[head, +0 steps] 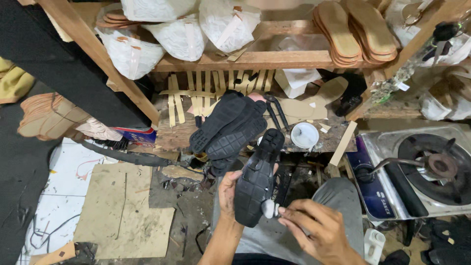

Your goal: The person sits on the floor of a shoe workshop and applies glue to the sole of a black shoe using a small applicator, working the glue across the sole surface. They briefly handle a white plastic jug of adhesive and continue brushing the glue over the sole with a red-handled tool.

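Black shoe [256, 181] held sole-up over the person's lap, toe end pointing away toward the workbench [176, 135]. Left hand [228, 192] wraps the shoe's left edge near the heel, fingers curled under it, thumb on the sole side. Right hand [314, 226] sits just right of the shoe's heel, fingertips pinched on a small grey-white lump [269, 208] that touches the heel end of the sole; what the lump is, cannot tell.

Just beyond the shoe's toe, a pile of black soles [228, 126] lies on the workbench, treads up, overlapping. Right of the pile, beside the shoe's toe, a round white tub [304, 135], open. Black pliers [277, 112] lie between the pile and the tub. Pale strips [196, 93] fan out behind the pile.

Above the bench, a wooden shelf [255, 60] with white bags [181, 34] and stacked tan insoles [355, 32]. Far right of the shoe, a gas stove [422, 172] with a metal rod lying across the burner. Left of the shoe, a cardboard sheet [122, 211] on the floor.
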